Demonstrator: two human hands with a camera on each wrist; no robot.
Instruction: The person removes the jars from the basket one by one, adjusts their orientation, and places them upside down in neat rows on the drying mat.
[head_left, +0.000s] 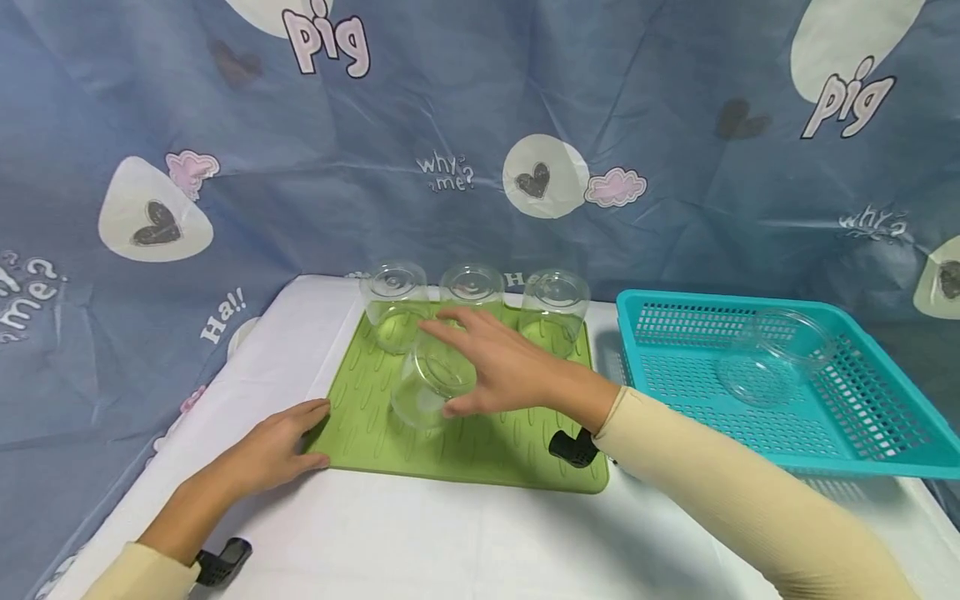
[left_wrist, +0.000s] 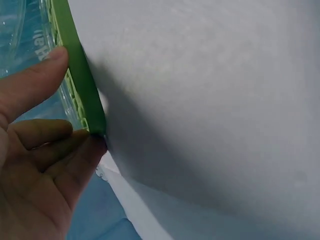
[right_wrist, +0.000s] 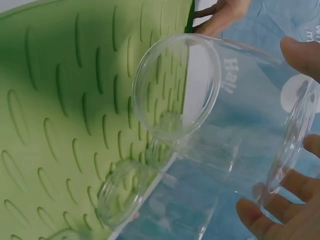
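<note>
My right hand [head_left: 510,358] holds a clear cup [head_left: 420,392] from above, fingers spread around its base. Mouth-down and tilted, the cup is over the middle of a green ridged mat [head_left: 525,450]; whether its rim touches the mat I cannot tell. The right wrist view shows the thumb on one side of the base and fingertips on the other. Three more clear cups [head_left: 393,308] stand upside down in a row along the mat's back. At the mat's front left corner, my left hand [head_left: 266,450] touches its edges with thumb and fingertips.
To the right stands a turquoise plastic basket [head_left: 633,367] with perforated walls, holding clear cupware [head_left: 757,367]. A white cloth [head_left: 420,533] covers the table. Behind it hangs a blue printed curtain [head_left: 450,100]. My right forearm passes in front of the basket's left side.
</note>
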